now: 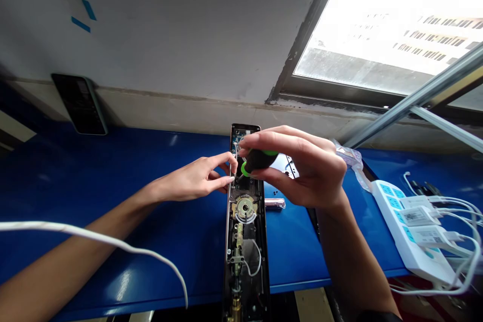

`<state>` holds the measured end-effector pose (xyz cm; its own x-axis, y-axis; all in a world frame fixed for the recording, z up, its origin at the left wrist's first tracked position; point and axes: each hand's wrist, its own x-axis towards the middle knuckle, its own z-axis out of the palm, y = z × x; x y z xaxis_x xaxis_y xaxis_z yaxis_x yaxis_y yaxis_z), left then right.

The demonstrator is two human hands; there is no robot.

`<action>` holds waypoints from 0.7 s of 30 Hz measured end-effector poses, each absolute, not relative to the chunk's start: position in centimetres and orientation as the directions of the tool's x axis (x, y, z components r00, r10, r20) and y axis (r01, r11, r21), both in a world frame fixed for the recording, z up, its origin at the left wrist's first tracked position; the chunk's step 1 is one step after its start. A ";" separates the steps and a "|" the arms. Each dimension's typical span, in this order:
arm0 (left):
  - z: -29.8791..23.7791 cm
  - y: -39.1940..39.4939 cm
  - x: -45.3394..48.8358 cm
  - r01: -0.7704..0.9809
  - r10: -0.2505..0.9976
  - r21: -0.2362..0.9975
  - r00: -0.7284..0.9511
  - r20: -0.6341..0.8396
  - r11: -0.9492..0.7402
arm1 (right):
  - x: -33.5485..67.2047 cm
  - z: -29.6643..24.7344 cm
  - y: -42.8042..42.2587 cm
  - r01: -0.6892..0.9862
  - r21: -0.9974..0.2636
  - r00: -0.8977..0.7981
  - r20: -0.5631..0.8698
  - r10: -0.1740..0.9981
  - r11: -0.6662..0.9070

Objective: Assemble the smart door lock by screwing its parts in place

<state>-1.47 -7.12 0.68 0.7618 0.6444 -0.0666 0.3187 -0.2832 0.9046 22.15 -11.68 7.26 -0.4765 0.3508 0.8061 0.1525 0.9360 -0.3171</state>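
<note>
"What's in that open door-lock casing (243, 241)?"

"A circuit board (238, 137) at the far end, a round metal cam (244, 209) mid-way, and a thin white wire (258, 256) nearer me."

"How does it lie?"

"On the blue bench (113, 171), its long axis running near to far."

"And your hands?"

"My right hand (305, 168) is clamped on a black-and-green screwdriver (260, 160), which points left and down at the casing's far end. My left hand (198, 178) has its fingers spread, at the casing's left edge."
</note>
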 end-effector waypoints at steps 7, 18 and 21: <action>0.7 -7.2 -1.4 0.334 0.643 0.900 0.761 -0.083 -0.279 | 22.6 7.5 -11.7 0.197 -0.251 -0.496 0.808 0.317 0.948; 1.0 -7.2 -1.4 0.365 0.658 0.887 0.747 -0.097 -0.283 | 23.0 6.6 -11.3 0.260 -0.295 -0.516 0.762 0.391 0.919; 0.9 -7.3 -1.4 0.363 0.657 0.892 0.747 -0.105 -0.270 | 23.2 6.6 -11.3 0.284 -0.246 -0.515 0.776 0.364 0.927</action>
<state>-1.41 -7.29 0.87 0.7467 0.6567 -0.1054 0.3631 -0.2697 0.8919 23.16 -11.30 6.62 -0.5153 0.3640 0.7759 0.2843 0.9267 -0.2459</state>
